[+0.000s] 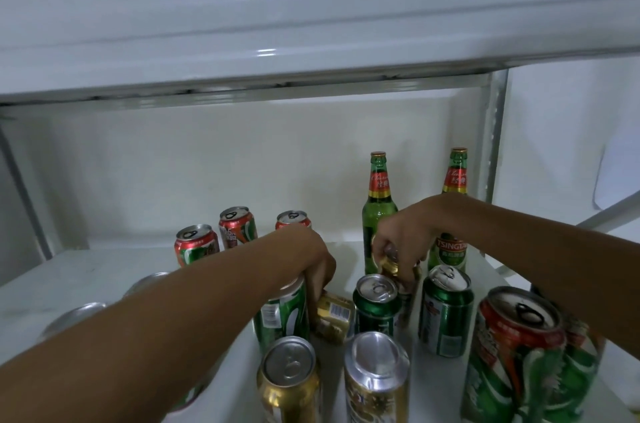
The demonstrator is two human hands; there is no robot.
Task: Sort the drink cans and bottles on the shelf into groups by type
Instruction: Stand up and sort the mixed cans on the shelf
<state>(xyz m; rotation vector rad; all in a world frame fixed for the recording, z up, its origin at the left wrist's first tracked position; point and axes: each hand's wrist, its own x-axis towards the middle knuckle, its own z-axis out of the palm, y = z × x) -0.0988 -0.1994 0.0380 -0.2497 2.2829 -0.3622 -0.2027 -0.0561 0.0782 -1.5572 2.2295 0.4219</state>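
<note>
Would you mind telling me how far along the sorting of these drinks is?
Partly done. The two green bottles stand together at the back right, and three red-and-green cans sit grouped at the back left. In hand: the left hand grips a gold can, and the right hand holds another gold can. Left: the front is still mixed, with green cans, gold cans and a red-and-green can.

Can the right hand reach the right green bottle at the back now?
Probably yes, but not now: the right hand is gripping a gold can. The right bottle stands just behind its wrist, nothing between them.
</note>
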